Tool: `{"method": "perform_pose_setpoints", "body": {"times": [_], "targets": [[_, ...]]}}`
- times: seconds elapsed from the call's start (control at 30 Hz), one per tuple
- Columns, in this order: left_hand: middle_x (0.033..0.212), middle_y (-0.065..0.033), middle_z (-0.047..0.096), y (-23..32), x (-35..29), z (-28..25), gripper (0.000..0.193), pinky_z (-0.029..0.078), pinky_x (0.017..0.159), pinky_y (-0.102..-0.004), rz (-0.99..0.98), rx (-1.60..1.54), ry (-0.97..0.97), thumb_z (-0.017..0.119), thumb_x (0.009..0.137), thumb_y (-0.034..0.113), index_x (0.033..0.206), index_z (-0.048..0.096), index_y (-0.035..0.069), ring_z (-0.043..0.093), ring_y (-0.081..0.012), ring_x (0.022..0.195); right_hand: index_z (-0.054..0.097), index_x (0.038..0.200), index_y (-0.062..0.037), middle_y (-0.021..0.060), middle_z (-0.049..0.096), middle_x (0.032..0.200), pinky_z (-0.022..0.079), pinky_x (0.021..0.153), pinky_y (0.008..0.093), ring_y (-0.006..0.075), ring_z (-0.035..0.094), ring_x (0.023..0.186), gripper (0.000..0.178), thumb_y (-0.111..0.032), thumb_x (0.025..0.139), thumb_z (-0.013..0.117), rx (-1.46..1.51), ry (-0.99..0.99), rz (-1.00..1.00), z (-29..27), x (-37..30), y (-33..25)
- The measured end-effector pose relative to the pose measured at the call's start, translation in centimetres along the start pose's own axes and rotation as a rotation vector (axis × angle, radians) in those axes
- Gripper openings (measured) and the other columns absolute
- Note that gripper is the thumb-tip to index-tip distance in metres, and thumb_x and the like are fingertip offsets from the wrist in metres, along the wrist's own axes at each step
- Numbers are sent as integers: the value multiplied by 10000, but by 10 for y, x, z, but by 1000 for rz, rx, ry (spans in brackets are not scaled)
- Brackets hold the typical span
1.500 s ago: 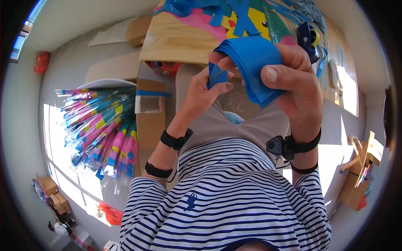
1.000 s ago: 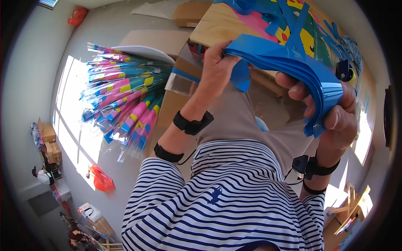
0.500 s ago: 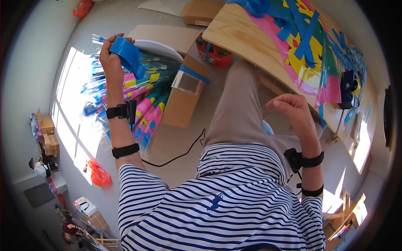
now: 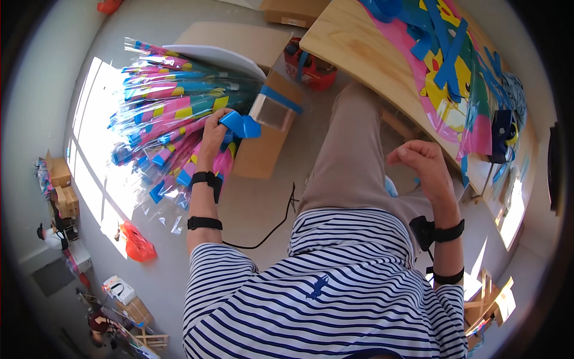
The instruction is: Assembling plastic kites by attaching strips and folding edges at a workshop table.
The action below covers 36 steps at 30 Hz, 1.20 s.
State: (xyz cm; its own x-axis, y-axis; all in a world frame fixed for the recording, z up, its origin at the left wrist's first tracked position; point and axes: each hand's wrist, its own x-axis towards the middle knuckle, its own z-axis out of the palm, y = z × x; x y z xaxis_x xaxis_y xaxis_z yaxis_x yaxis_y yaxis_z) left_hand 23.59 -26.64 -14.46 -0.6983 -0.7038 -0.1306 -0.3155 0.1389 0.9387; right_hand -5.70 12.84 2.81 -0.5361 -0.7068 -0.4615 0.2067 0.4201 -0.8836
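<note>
My left hand (image 4: 214,128) is closed on a folded blue plastic strip (image 4: 242,125), whose loose end sticks out to the right. It hangs over a large heap of clear-wrapped rolls (image 4: 170,107) in pink, blue, yellow and green. The rolls fan out leftward from an open cardboard box (image 4: 258,152). My right hand (image 4: 421,161) is raised beside the near edge of the wooden table (image 4: 341,45). Its fingers are curled in toward the thumb, and nothing shows in them.
Across the table lie a colourful printed plastic sheet (image 4: 433,90), crossed blue strips (image 4: 448,63) and a dark blue tape dispenser (image 4: 502,134). A red container (image 4: 317,75) stands beneath its corner. A black cable (image 4: 278,212) runs along the floor near a red plastic bag (image 4: 137,242).
My left hand has come down and right with the blue strip, from above the wrapped rolls to near the box. My right hand stays in about the same place.
</note>
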Motion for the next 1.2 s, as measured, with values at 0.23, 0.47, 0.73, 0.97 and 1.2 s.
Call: {"method": "perform_pose_setpoints", "body": {"times": [0.23,0.47,0.73,0.97,1.2], "targets": [[902,-3,671,39,0,-8,175,488,789,-261,66,135,-102,582,866,24,1006,687,17,603,-109,850,748,915,30,94,744,856,509,856,292,142,676,833,225,-166,922,637,5,-26,23,7,9,-1],[942,-23,686,84,-19,-1,129,491,840,-256,-34,12,-333,647,867,44,979,706,26,621,-102,913,746,911,28,97,744,862,510,864,291,148,683,843,231,-178,926,641,11,-10,40,7,7,-1],[882,-22,685,74,-21,-7,197,488,766,-263,-81,224,-373,693,773,36,970,702,28,633,-120,830,741,918,28,103,744,868,516,870,291,154,692,850,238,-189,933,643,26,-30,47,6,9,7],[862,-124,693,20,-1,-5,216,510,816,-380,60,586,-328,734,733,31,942,704,69,688,-300,851,743,923,25,105,745,870,526,879,301,160,697,847,227,-183,936,652,59,-17,67,6,10,7],[987,-84,646,-42,17,0,378,407,984,-545,262,967,-220,646,741,-44,1066,652,149,602,-337,1081,738,930,33,110,745,873,527,894,302,167,700,849,226,-176,937,652,64,0,81,3,11,8]]}}
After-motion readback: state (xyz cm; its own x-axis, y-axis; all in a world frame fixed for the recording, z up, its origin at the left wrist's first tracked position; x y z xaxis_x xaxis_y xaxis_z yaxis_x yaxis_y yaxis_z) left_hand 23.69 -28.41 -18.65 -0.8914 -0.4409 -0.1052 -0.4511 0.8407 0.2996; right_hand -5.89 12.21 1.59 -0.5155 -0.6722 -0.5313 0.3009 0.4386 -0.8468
